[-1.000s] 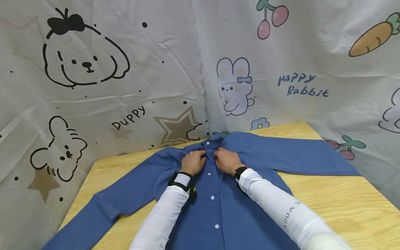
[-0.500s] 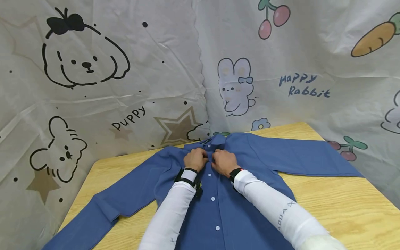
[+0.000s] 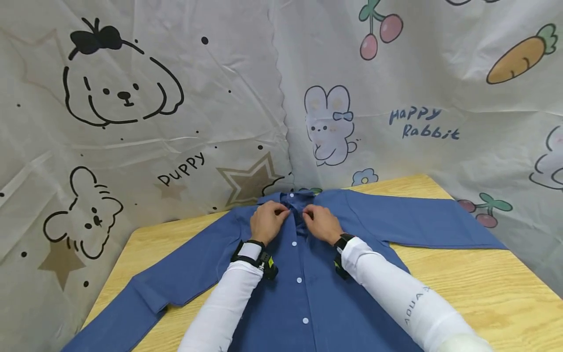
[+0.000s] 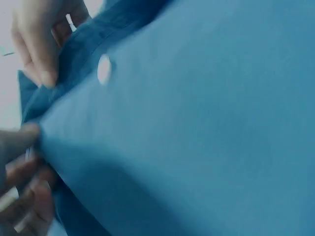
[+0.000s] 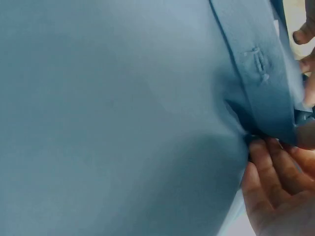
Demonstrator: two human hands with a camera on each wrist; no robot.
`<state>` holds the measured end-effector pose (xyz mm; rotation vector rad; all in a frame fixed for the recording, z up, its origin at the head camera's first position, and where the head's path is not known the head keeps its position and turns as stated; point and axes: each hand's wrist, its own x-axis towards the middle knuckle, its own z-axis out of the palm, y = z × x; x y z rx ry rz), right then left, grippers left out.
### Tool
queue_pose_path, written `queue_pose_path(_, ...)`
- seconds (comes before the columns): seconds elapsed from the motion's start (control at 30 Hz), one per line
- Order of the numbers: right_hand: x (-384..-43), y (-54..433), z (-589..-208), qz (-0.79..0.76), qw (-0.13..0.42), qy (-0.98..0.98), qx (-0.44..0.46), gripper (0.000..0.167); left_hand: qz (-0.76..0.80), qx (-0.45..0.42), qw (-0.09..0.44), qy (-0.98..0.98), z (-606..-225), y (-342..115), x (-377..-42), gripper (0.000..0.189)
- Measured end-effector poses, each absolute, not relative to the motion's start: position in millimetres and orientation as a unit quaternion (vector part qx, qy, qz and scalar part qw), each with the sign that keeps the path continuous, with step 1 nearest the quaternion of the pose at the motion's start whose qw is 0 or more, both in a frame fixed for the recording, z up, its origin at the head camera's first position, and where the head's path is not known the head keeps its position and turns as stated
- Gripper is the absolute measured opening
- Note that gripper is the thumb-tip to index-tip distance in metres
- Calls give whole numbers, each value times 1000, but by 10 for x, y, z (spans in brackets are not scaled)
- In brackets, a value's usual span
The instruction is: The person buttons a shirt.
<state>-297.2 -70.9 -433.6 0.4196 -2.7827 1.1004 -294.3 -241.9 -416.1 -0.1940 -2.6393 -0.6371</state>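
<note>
left hand (image 3: 267,222) and right hand (image 3: 322,224) have drawn apart, each pinching the blue button-up shirt's (image 3: 327,288) front edge; upper placket (image 5: 263,88) parts, unfastened there.

A shirt (image 3: 327,288) lies on the table (image 3: 479,281), the cloth backdrop (image 3: 246,73) behind both.

The left arm (image 3: 224,306) and right arm (image 3: 406,301) extend toward the far edge of the tabletop (image 3: 492,283), converging; the right lies at a flatter slant. Left hand (image 3: 266,222): back upward, fingers bent, thumb opposing the fingers in a pinch. Right hand (image 3: 323,225): back upward, pinching likewise. The fingertips of both hands face each other, near but apart.
</note>
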Motion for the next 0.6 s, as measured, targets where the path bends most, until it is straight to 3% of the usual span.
queue_pose_path(0.17, -2932, -645, -4256, 436, 92, -882, 154, 17, -292, -115, 268, -911, -4038, -2474, -2908, 14)
queue_pose_path(0.4, -2914, -615, -4209, 480, 120, -857, 143, 17, -405, -138, 208, -880, -4040, -2427, -2892, 10)
queue_pose_path(0.6, -2872, -621, -4168, 498, 95, -850, 141, 19, -397, -161, 216, -877, -4104, -2397, -2877, 8)
